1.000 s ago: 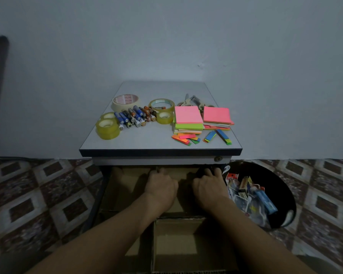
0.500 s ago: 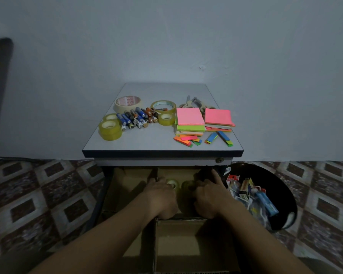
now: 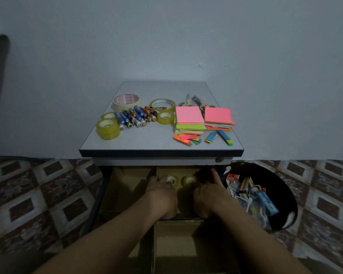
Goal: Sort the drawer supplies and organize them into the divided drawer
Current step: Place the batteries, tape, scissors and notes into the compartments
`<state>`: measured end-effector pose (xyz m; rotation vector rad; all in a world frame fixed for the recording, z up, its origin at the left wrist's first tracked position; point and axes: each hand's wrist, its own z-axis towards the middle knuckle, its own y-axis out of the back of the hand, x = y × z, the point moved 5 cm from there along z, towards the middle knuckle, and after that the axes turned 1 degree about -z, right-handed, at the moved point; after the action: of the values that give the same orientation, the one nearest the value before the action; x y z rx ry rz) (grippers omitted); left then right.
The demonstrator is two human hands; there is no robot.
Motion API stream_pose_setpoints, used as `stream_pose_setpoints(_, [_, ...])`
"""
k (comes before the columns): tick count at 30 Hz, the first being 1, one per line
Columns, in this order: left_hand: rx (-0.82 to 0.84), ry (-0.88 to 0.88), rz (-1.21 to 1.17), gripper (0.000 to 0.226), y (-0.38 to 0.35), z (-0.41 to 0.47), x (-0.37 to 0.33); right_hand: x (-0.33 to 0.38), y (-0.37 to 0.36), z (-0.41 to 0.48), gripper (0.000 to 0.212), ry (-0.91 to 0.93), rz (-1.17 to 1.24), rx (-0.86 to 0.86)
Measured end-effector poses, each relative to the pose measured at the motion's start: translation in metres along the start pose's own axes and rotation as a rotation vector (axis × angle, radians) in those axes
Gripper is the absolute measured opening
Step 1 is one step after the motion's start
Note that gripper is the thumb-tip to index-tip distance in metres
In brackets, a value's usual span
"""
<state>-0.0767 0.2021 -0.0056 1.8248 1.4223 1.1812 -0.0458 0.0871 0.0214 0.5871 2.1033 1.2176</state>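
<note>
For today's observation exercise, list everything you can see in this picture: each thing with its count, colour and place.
Desk: one, grey top with dark edge, against the wall.
Tape rolls on desk: five or so, yellowish clear and one cream, left and middle.
Batteries: a pile, blue and orange, between the rolls.
Sticky note pads: two stacks, pink on top, right side.
Index tabs: several, mixed colours, front right.
Scissors: count unclear, pale handles, behind the pads.
Divided drawer: one, brown cardboard dividers, open below the desk.
Tape rolls in drawer: two, yellowish, back compartment.
Bin: one, black, holding packaging, right of the drawer.
Floor: brown patterned tiles.
Left hand, right hand: in the drawer, at the rolls.
</note>
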Motion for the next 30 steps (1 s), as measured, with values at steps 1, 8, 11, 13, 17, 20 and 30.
stream_pose_setpoints(1, [-0.007, 0.003, -0.002, 0.065, 0.000, 0.000, 0.000, 0.000, 0.001, 0.000, 0.029, 0.002, -0.004, 0.000])
stream_pose_setpoints(8, [-0.003, 0.026, 0.014, 0.068, 0.002, -0.001, -0.001, 0.001, 0.001, 0.003, 0.033, -0.004, 0.002, -0.027])
stream_pose_setpoints(11, [-0.022, 0.020, -0.015, 0.067, 0.004, -0.003, -0.001, 0.001, 0.003, 0.002, 0.032, -0.001, -0.003, -0.040])
stream_pose_setpoints(13, [-0.026, 0.006, -0.044, 0.066, 0.005, -0.005, 0.000, 0.001, 0.002, 0.002, 0.032, -0.007, 0.000, -0.054])
stream_pose_setpoints(17, [-0.036, -0.022, -0.106, 0.059, 0.008, -0.014, 0.003, 0.001, 0.001, 0.002, 0.031, -0.013, -0.001, -0.053])
stream_pose_setpoints(20, [-0.040, -0.035, -0.128, 0.054, 0.010, -0.019, 0.005, 0.001, 0.001, 0.001, 0.030, -0.009, -0.001, -0.059])
stream_pose_setpoints(30, [-0.187, -0.064, -0.420, 0.038, 0.020, -0.041, 0.014, -0.003, -0.003, 0.003, 0.037, -0.028, 0.073, -0.196])
